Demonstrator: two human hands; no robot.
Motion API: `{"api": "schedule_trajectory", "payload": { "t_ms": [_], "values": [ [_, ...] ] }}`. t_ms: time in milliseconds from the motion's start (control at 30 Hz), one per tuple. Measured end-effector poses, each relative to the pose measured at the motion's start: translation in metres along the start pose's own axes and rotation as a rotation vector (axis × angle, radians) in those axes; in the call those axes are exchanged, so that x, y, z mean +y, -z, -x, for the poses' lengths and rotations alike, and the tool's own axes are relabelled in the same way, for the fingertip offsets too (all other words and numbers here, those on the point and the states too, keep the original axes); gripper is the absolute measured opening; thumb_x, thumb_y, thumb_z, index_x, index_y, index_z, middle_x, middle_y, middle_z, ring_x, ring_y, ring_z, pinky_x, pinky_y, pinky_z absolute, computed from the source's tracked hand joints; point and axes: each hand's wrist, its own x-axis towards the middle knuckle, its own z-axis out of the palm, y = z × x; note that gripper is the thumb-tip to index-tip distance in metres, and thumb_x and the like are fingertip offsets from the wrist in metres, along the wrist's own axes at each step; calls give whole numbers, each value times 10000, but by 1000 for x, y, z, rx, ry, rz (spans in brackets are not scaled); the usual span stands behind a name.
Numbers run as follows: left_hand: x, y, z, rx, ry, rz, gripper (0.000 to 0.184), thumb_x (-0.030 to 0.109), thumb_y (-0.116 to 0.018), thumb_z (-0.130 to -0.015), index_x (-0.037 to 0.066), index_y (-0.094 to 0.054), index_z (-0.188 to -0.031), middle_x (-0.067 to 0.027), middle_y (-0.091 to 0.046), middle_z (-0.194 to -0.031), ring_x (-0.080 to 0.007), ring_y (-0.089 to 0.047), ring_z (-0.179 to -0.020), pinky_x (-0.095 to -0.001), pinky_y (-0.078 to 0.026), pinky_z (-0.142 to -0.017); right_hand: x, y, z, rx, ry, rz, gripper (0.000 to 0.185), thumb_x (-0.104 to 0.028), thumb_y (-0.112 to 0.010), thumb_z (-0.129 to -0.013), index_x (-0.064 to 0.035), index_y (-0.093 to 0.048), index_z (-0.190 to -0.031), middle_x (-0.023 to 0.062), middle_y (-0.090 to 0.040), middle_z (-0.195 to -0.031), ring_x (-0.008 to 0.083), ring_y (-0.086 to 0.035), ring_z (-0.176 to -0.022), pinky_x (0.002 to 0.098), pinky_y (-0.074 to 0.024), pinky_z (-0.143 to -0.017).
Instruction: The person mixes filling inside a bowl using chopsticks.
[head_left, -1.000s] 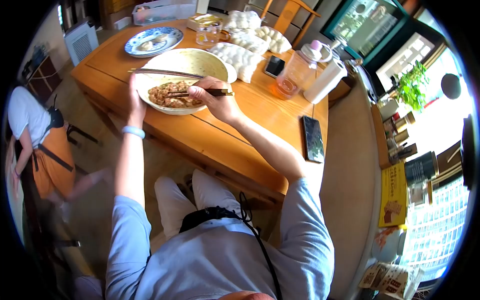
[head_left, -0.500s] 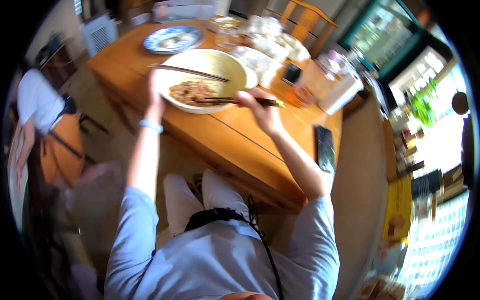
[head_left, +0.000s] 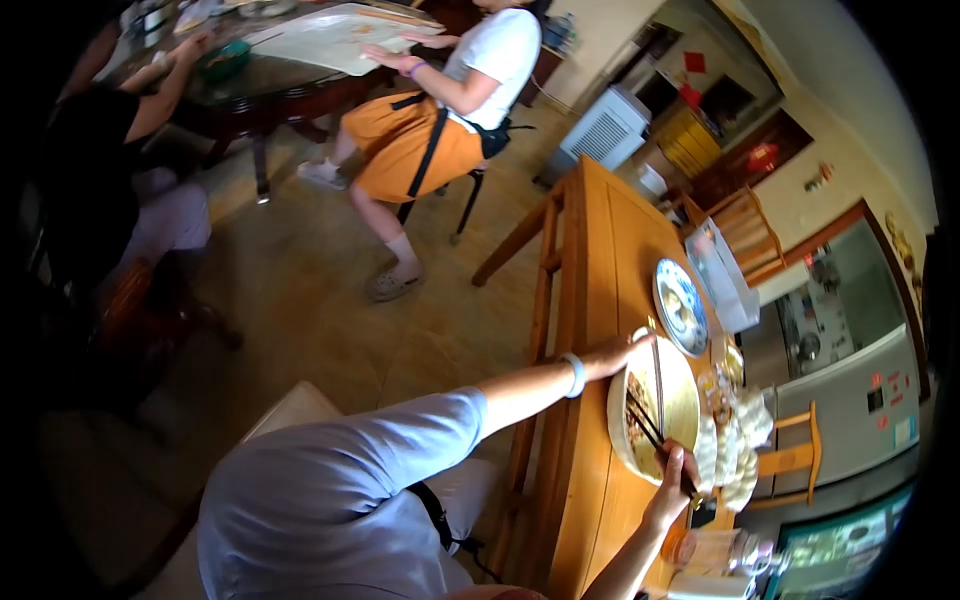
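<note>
My left hand grips the near rim of a large cream bowl on the wooden table. Brown minced filling lies low in the bowl, partly hidden by the wall. My right hand is closed round dark chopsticks, their tips down in the filling. Another dark chopstick or pair rests across the bowl, one end by my left thumb; I cannot tell whether the thumb touches it.
Beyond the bowl are a blue-and-white plate, egg cartons and a jug. A seated person in orange shorts rests hands over a white board at another table. A person in black sits left, near a green bowl.
My view has swung left, bringing the other table and people into sight. My left hand stays at the bowl's rim, and my right keeps the chopsticks in the filling.
</note>
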Motion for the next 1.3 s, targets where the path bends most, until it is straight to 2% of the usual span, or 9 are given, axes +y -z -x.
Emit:
{"api": "schedule_trajectory", "payload": {
  "t_ms": [233, 367, 533, 633, 667, 767, 967, 1133, 1300],
  "values": [
    [25, 0, 17, 13, 108, -81, 783, 655, -338, -834, -40, -550, -1127, -192, -571, -1125, -269, -526, -1063, -346, -339, -951, -10, 34, -15, 25, -100, 46, 311, -274, -553, -882, 27, -601, -825, 81, -599, -775, 149, -582, -676, 270, -512, -644],
    [-25, -13, -15, 187, -130, 65, 699, 641, -379, -831, -30, -531, -954, -118, -546, -776, -188, -491, -739, -363, -397, -693, -16, 52, -19, 119, -101, 119, 329, -300, -525, -895, 18, -591, -843, 77, -607, -748, 145, -600, -657, 258, -499, -608],
    [-41, -12, -28, 173, -95, 105, 725, 642, -387, -826, -57, -562, -908, -145, -583, -811, -202, -520, -748, -362, -409, -707, 5, 47, -21, 42, -95, 153, 270, -220, -525, -893, 37, -590, -843, 78, -587, -730, 134, -582, -664, 255, -507, -635],
    [-52, -8, -36, 78, -41, 122, 688, 619, -383, -838, -42, -512, -979, -144, -498, -949, -214, -439, -884, -357, -343, -806, 2, 15, -16, 65, 3, 112, 275, -213, -518, -898, 42, -595, -829, 77, -588, -776, 142, -584, -716, 272, -520, -651],
    [-45, 2, -34, -13, 20, 99, 694, 596, -371, -855, -35, -446, -1134, -160, -424, -1156, -234, -371, -1082, -359, -279, -936, 5, 7, -16, 30, 36, 88, 298, -239, -527, -896, 42, -596, -827, 72, -587, -772, 145, -584, -709, 281, -523, -665],
    [-29, 0, -23, -23, -4, 55, 690, 552, -367, -879, -16, -414, -1268, -155, -435, -1300, -230, -390, -1214, -353, -283, -1023, -2, -3, -14, 79, 49, 13, 328, -272, -545, -886, 45, -594, -821, 86, -599, -772, 156, -588, -681, 288, -526, -665],
    [-5, 2, -5, -69, -30, 110, 668, 541, -375, -884, -11, -425, -1256, -155, -445, -1290, -224, -402, -1200, -356, -294, -1015, -3, 0, -14, -39, 42, 53, 313, -266, -573, -868, 42, -621, -843, 126, -621, -894, 179, -596, -716, 286, -505, -663],
    [-11, -3, -8, -62, -25, 95, 743, 594, -311, -872, -8, -356, -1306, -166, -359, -1354, -266, -301, -1282, -389, -217, -1068, -11, 30, -18, -63, -89, 30, 312, -270, -608, -843, 41, -629, -830, 105, -631, -818, 159, -596, -680, 281, -516, -647],
    [-10, 0, -8, -134, -25, 99, 811, 628, -282, -858, 11, -194, -1377, -147, -200, -1437, -258, -162, -1339, -411, -129, -1095, -15, 55, -15, 155, -85, 52, 331, -287, -544, -880, 29, -600, -796, 105, -609, -770, 154, -595, -654, 260, -497, -609]
  ]
}}
